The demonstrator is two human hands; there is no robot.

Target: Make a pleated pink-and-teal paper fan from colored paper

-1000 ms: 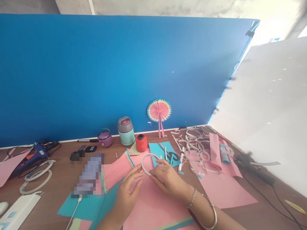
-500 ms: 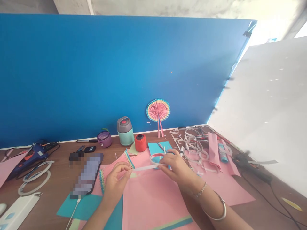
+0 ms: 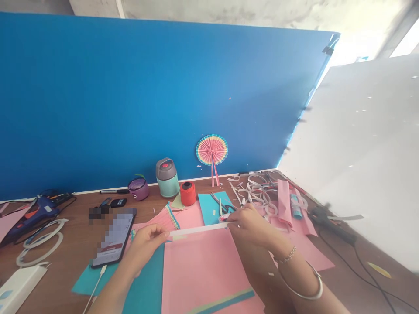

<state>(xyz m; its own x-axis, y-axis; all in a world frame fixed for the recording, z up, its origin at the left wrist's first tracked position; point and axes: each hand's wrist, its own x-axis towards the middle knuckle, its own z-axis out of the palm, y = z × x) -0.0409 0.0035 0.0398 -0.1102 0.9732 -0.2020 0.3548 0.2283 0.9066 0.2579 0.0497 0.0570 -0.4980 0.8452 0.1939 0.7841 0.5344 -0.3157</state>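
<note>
At lower centre of the frame, left hand (image 3: 149, 240) and right hand (image 3: 253, 222) are apart, with a white strip (image 3: 198, 229) drawn straight between them. Left thumb and fingers pinch its left end; right fingers grip its right end, beside a partly hidden roll (image 3: 224, 217). Strip runs along the upper edge of a pink sheet (image 3: 203, 270); contact between the two cannot be told. Left of the left hand: phone (image 3: 114, 240). Centre: pleated fan (image 3: 212, 150), upright before a blue panel (image 3: 131, 96).
</note>
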